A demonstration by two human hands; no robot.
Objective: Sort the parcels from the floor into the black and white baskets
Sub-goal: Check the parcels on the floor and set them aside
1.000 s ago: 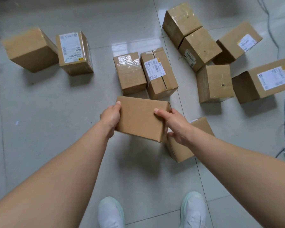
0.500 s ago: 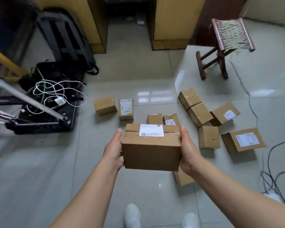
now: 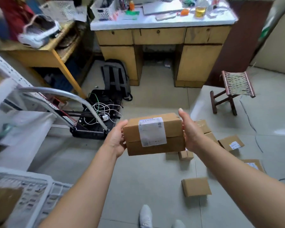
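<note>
Parcel (image 3: 155, 134): off the floor, label up, held in front of me. Left hand (image 3: 116, 139) and right hand (image 3: 191, 131) each grip 1 end, thumbs on top, fingers hidden behind. White basket (image 3: 44, 183) sits low to my left; black basket not in view. Risk: the hold is mostly end pressure, so easing either hand mid-swing drops it. Misreading the label sends it to the wrong basket.

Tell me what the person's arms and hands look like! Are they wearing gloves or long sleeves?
No gloves. The left hand and right hand are bare, with no rings, watch or bracelet showing. The left forearm and right forearm are bare too; no sleeve reaches into view.
</note>
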